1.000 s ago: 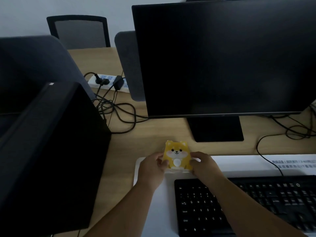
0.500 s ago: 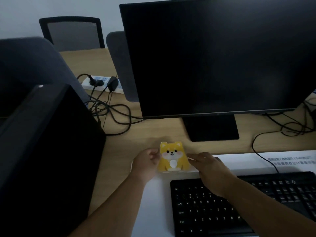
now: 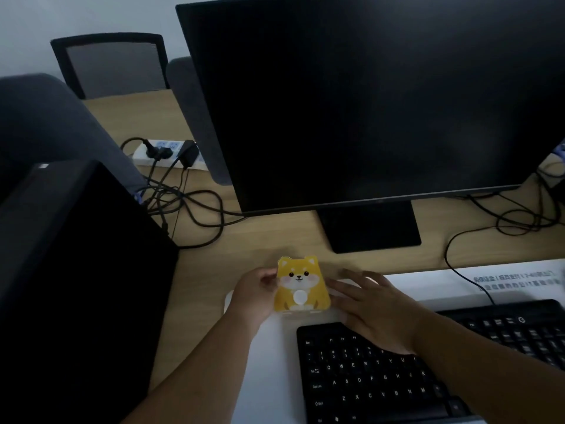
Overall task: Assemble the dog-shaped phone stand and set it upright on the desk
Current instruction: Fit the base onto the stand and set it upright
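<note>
The yellow dog-shaped phone stand (image 3: 301, 286) stands upright at the far edge of a white desk mat (image 3: 269, 377), its printed face toward me. My left hand (image 3: 253, 296) touches its left edge with thumb and fingertips. My right hand (image 3: 371, 307) lies just right of the stand, fingers spread and flat, a small gap between it and the yellow panel. The stand's foot is pale and hard to make out.
A black keyboard (image 3: 428, 371) lies right behind the stand toward me. A large dark monitor (image 3: 367, 102) and its base (image 3: 371, 228) are beyond it. A black computer tower (image 3: 76, 286) stands at left. Tangled cables (image 3: 189, 206) and a power strip (image 3: 165, 153) lie at back left.
My right hand has let go of the stand and opened, drawing slightly right. My left hand stays on the stand's left edge. The stand remains upright.
</note>
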